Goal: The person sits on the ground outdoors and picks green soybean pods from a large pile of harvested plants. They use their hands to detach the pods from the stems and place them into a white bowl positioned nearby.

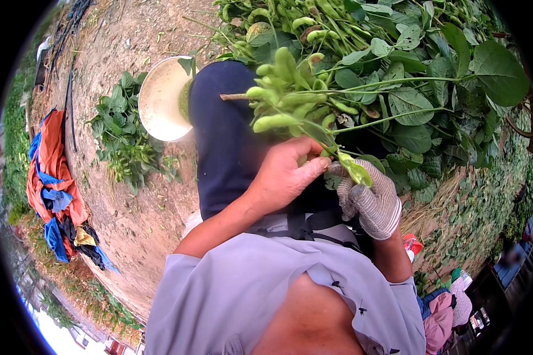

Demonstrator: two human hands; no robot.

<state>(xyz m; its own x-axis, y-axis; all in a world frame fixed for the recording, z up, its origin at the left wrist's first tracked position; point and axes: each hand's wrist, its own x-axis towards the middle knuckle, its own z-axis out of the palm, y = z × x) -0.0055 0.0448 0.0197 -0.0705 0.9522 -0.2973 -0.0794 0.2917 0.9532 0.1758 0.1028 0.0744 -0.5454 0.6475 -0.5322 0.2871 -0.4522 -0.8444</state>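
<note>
A leafy soybean plant with a thick cluster of green pods [288, 88] lies across my knees, its cut stem end [233, 96] pointing left. My bare left hand [288, 171] pinches a thin part of this plant below the cluster, between thumb and fingers. Close beside it, my right hand [375, 202] wears a knitted grey glove and has its fingers closed around a green soybean pod [354, 168]. The two hands almost meet, and my fingers hide where the pod joins the stem.
A white bucket [157, 102] with green contents stands left of my knee, partly hidden by it. More soybean plants [408, 40] are heaped ahead and to the right. A small leafy pile [124, 128] and orange and blue cloth [55, 173] lie on the ground at left.
</note>
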